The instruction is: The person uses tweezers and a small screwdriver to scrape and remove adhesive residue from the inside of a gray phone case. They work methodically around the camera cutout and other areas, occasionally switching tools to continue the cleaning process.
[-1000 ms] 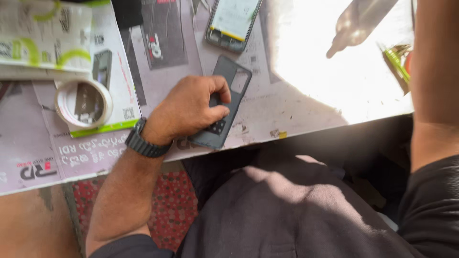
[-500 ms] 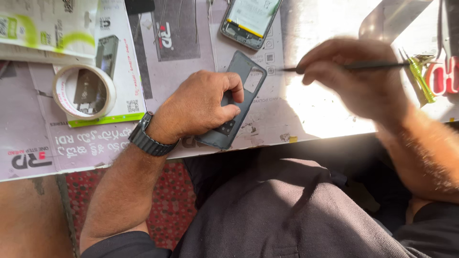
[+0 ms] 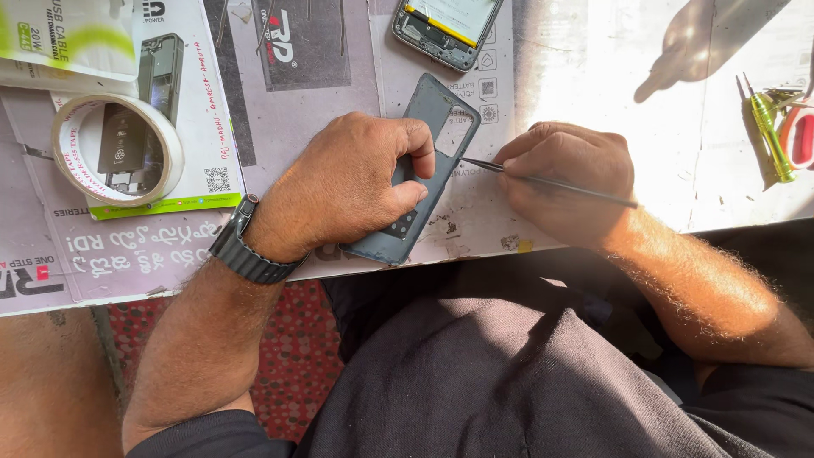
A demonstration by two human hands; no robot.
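Fingers of the left hand [image 3: 352, 187] are clenched round a grey-blue phone back cover [image 3: 424, 161], which lies slanted on the bench [image 3: 593, 76] near its front edge. The thumb lies across the inner face of the cover, while the curled fingers wrap its left edge, so the grip is tight and closed on the cover, with the palm over its lower half. Only the upper part, with the camera cut-out, and the bottom corner show past the hand. A dark watch [image 3: 246, 250] sits on that wrist.

Just to the right, the right hand [image 3: 568, 178] pinches a thin dark metal tool [image 3: 551, 181]. Its grip is closed on the shaft, fingertips bunched together near the front end. The tool's tip meets the right edge of the cover, just below the cut-out, and the shaft runs back to the right past the knuckles. This hand rests on the bench, close beside the cover.

Around them, the bench is spread with printed packaging paper. A roll of white tape [image 3: 116, 150] lies to the left, well apart from the hands. An opened phone body [image 3: 445, 30] lies at the top edge, above the cover and apart from it. A green-handled screwdriver [image 3: 770, 131] rests at the far right, in bright sun.
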